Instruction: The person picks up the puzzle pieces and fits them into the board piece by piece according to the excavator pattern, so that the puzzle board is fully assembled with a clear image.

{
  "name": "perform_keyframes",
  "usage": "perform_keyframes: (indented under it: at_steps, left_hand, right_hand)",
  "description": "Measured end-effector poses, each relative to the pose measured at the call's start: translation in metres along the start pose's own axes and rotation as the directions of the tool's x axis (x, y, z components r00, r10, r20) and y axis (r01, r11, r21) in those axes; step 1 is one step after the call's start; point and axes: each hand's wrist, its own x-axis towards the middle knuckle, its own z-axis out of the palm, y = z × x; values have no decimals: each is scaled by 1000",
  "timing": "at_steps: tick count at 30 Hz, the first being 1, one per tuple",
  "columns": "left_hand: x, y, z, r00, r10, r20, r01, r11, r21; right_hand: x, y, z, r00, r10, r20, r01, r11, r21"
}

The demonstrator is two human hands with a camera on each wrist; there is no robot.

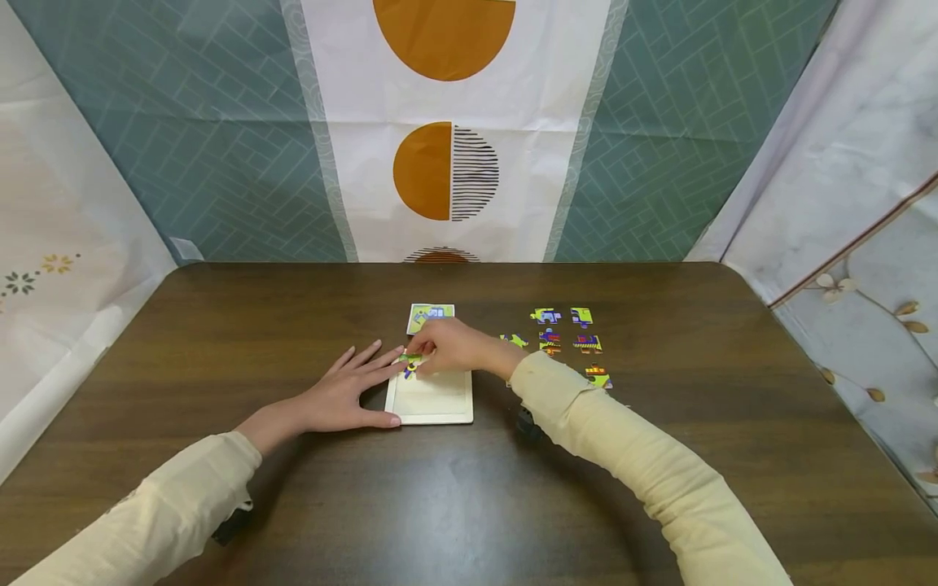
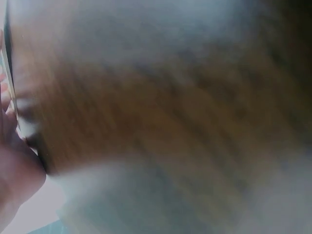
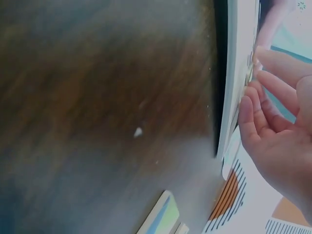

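Head view: centre frame, right hand [image 1: 453,345] pinches puzzle piece [image 1: 410,369] at upper left of cream tray [image 1: 431,407]; left hand [image 1: 337,400], fingers spread, touches tray's left side; loose pieces [image 1: 545,315] right of centre.

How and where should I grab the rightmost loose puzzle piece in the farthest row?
Probably pinch the puzzle piece by its left and right edges, from above: it lies flat, with bare table to its right and a gap before its left neighbour.
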Motion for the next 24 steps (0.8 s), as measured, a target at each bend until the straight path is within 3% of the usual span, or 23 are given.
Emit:
perform_keyframes:
  at_steps: [6, 14, 24]
  left_hand:
    - [0, 0, -1, 1000, -11, 8, 12, 999, -30]
    - [1, -1, -3, 999, -36, 13, 37, 998, -58]
    - [3, -1, -1, 999, -49, 22, 51, 994, -96]
  right_hand:
    - [-6, 4, -4, 1000, 5, -30, -4, 999, 41]
    - [-14, 12, -10, 997, -13, -74, 14, 1000, 22]
    - [-26, 26, -22, 991, 77, -113, -73, 997, 37]
